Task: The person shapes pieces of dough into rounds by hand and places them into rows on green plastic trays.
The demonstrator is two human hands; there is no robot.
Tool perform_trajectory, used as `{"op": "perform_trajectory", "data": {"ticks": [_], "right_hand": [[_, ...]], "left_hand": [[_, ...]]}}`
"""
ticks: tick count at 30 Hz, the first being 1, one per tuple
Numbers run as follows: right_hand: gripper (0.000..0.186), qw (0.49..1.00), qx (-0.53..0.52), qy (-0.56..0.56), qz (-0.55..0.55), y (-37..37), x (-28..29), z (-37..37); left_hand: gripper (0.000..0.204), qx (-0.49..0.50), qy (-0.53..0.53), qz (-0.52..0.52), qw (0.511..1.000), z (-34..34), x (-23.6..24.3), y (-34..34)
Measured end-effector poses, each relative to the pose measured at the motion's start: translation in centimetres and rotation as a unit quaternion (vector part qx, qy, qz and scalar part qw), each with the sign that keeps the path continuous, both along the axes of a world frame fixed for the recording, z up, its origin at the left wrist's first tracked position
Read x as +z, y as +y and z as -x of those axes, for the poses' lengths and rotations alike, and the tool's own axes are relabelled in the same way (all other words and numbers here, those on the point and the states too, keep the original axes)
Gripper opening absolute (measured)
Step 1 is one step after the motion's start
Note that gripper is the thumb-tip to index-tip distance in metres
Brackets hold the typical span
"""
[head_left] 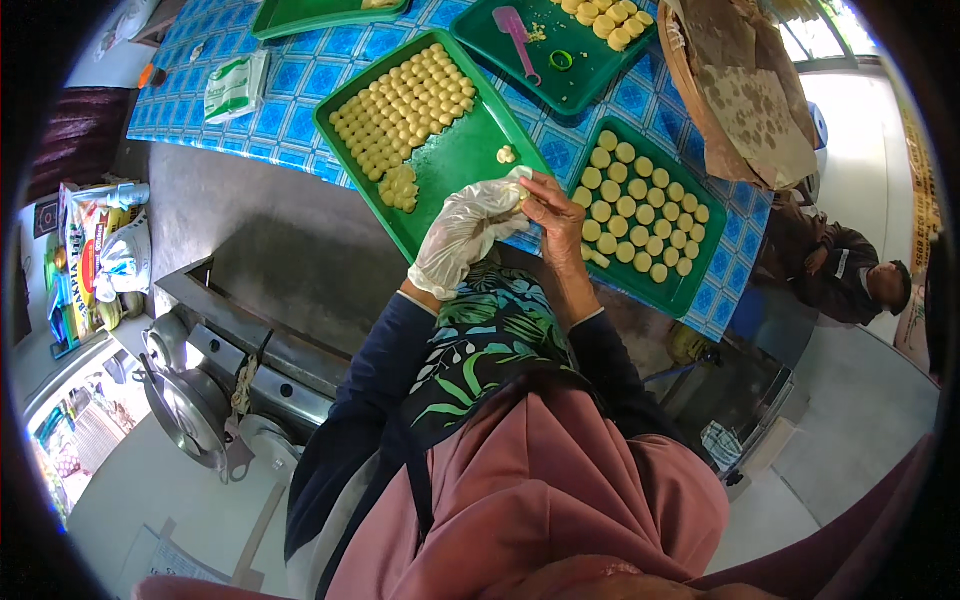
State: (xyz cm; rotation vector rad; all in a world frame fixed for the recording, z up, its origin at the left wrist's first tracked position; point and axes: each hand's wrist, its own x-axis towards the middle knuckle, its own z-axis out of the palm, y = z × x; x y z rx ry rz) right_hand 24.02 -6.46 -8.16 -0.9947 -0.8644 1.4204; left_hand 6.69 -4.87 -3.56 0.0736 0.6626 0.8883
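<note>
My left hand (468,230) wears a thin clear plastic glove and meets my bare right hand (552,213) at the fingertips over the near edge of a green tray (455,165). Both hands pinch a small pale piece of dough (521,203) between them. Rows of small yellow dough balls (405,105) fill the tray's far half, and a lone dough lump (507,154) lies near my hands. To the right, another green tray (690,285) carries several flat round dough discs (640,215).
Two more green trays (575,85) (300,15) lie farther back on the blue-patterned tablecloth (300,90), one with a pink scraper (518,38). A plastic bag (236,86) lies at left. A round basket lined with brown paper (745,90) sits right. Another person (840,270) sits at right. A metal machine (200,400) stands lower left.
</note>
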Motion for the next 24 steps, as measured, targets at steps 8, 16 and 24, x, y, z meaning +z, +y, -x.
{"op": "perform_trajectory", "data": {"ticks": [8, 16, 24], "right_hand": [[0.029, 0.894, -0.033, -0.368, -0.254, 0.4, 1.0, 0.2], [0.022, 0.998, -0.043, 0.032, -0.031, 0.8, -0.1, 1.6], [0.025, 0.993, -0.098, 0.055, 0.042, 0.6, -0.6, 3.5]], "left_hand": [[0.025, 0.060, 0.091, -0.053, 0.993, -0.5, -0.9, -1.2], [0.033, 0.076, -0.021, -0.005, 0.997, -0.5, -0.2, -0.2], [0.036, 0.068, 0.053, -0.070, 0.994, 0.4, 0.4, 0.1]]}}
